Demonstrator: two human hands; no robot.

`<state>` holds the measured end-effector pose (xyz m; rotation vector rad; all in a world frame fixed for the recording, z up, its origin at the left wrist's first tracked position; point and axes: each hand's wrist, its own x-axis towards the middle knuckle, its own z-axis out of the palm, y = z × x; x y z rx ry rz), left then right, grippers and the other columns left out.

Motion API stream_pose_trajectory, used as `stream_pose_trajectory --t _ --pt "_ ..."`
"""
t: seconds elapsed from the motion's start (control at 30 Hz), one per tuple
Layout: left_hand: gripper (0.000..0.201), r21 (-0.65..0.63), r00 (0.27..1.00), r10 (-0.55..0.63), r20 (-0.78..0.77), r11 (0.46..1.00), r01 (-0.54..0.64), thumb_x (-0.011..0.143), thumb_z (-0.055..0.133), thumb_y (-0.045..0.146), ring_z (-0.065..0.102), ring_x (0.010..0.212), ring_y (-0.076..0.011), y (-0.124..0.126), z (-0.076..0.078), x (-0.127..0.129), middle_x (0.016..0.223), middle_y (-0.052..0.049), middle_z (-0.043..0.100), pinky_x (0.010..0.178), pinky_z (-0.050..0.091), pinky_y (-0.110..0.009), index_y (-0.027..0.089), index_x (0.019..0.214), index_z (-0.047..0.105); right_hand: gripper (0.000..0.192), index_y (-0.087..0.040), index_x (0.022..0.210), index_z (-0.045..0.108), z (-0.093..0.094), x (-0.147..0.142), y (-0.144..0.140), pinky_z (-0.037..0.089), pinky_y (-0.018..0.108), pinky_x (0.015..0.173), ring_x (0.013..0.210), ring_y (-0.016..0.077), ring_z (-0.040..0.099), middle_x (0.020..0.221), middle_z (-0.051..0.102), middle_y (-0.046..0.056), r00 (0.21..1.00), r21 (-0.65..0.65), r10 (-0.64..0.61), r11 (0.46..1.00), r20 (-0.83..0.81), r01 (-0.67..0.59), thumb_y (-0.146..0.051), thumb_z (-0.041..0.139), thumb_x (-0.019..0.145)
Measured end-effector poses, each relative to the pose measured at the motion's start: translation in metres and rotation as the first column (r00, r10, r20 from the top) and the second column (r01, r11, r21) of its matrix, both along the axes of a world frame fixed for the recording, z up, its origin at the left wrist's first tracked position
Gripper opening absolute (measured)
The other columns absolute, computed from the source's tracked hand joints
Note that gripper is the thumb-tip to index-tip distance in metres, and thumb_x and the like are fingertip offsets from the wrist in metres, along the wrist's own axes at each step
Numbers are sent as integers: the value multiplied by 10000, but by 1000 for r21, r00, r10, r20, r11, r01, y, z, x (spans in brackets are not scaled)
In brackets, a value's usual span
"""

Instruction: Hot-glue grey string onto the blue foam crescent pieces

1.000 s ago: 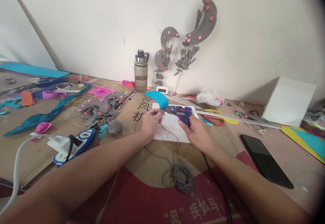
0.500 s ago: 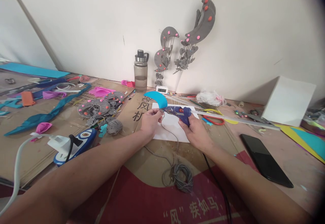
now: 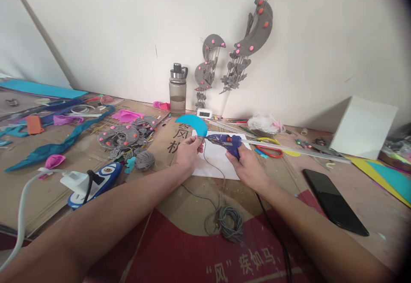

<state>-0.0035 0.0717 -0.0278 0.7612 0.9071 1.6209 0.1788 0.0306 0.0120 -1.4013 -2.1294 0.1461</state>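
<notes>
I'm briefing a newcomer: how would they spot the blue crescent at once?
Start at the white wall and the bottle before it. Nearer and slightly right, the left hand pinches the blue crescent by one end. Plain bright blue sets it apart from the dotted grey crescents hanging behind.

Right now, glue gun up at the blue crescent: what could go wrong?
Burn: the nozzle of the hot glue gun sits right by the left hand's fingertips at the blue crescent; a small slip might put hot glue on skin.

Drip: the nozzle is above the white sheet, so stray glue could land there.

Snag: the black cord runs out beneath the right arm and might catch if that arm shifts.
</notes>
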Motion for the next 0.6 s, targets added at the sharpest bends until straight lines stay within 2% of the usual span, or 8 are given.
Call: stream_pose_trajectory --t 0.13,0.23,0.37,0.43,0.5,0.6 --pt "179 2 997 -6 76 1000 6 637 725 252 456 525 -52 -1 4 -1 664 -8 589 508 335 -213 135 639 590 313 -145 1101 549 1 -1 0 449 342 710 855 261 623 931 682 127 1000 -7 -15 1000 -22 15 -336 445 874" --pt "174 -1 993 0 119 1000 0 630 724 241 471 550 -56 -2 7 -1 675 -9 585 515 345 -208 134 645 587 298 -163 1085 546 0 0 3 452 337 712 852 247 621 948 679 110 993 -39 -38 999 -113 33 -340 474 856" --pt "182 15 995 -27 100 1000 26 635 721 257 473 560 -62 -4 8 1 696 -17 591 499 333 -209 134 673 592 238 -189 990 535 -4 7 17 439 304 573 590 182 594 787 680 52 955 -254 -152 963 -257 85 -366 497 836" --pt "191 13 997 -40 72 999 39 633 724 262 482 570 -68 -6 9 2 703 -21 596 492 325 -210 138 673 584 206 -196 911 536 -8 12 26 410 288 513 494 164 551 669 648 28 955 -314 -206 940 -215 132 -383 497 834" --pt "201 15 998 -52 37 999 51 633 727 272 492 581 -73 -7 10 4 709 -23 600 488 319 -211 142 667 576 186 -205 824 534 -12 18 33 394 283 506 523 176 561 645 629 39 967 -247 -234 947 -97 205 -391 520 821" --pt "208 26 998 -65 -14 998 65 628 733 278 499 589 -77 -9 10 6 704 -21 600 485 308 -210 146 657 574 229 -204 735 522 -16 25 37 420 315 570 655 219 592 726 628 100 961 -82 -257 960 102 266 -412 522 830"
